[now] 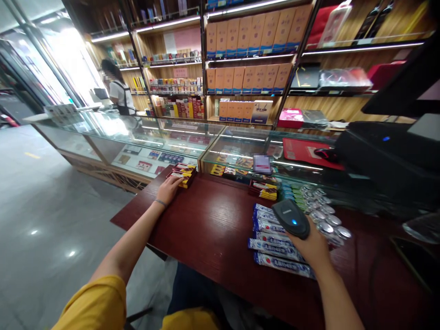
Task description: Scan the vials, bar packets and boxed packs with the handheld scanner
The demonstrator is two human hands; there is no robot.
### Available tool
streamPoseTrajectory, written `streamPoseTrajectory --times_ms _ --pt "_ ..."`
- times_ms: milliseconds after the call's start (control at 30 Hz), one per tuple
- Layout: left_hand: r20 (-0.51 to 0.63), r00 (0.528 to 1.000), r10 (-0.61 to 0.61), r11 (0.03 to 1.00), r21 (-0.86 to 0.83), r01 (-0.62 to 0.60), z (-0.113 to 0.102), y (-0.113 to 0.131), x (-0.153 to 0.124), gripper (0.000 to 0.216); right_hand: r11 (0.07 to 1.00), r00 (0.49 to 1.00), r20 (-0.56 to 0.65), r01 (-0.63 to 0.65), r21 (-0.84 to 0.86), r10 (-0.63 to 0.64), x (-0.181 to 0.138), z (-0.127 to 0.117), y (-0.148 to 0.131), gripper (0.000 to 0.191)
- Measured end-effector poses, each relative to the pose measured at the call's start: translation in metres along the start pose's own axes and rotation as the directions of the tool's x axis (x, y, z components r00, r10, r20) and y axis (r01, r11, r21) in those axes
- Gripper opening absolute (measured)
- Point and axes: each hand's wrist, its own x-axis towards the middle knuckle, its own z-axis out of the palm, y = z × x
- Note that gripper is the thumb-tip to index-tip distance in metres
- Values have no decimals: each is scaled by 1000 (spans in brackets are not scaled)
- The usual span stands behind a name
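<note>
At the far left corner of the dark red wooden table, my left hand (pixel 168 189) closes over a pile of small yellow-and-dark-red snack packs (pixel 187 173); its fingertips are partly lost among them. My right hand (pixel 314 243) grips a black barcode scanner (pixel 291 218) with a blue light on top. Beneath the scanner lies a row of several blue-and-white stick packets (pixel 273 250), partly covered by it and my hand. Beyond them sits a second pile of similar yellow-and-dark-red packs (pixel 264 189). Silver-lidded small cups (pixel 326 217) stand right of the scanner.
A glass display counter (pixel 165 137) runs behind the table (pixel 209 220). On it lie a red mat (pixel 305 152) and a mouse (pixel 326 153). Dark equipment (pixel 374 151) rises at the right. Another person (pixel 120 94) stands far left near stocked shelves (pixel 175 87).
</note>
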Motion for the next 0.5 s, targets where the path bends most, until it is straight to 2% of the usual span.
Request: streamPoseTrajectory --times_ms 167,333,500 --pt "-9 1000 13 1000 -12 -13 4 0 0 35 1000 1000 -8 7 0 -7 -1 1 2 55" --pt "-37 998 44 995 93 -41 5 2 1 36 999 999 -36 -10 31 12 1 0 4 55" --pt "-84 993 84 984 163 -70 8 21 7 39 995 998 -63 -5 95 11 4 -5 7 56"
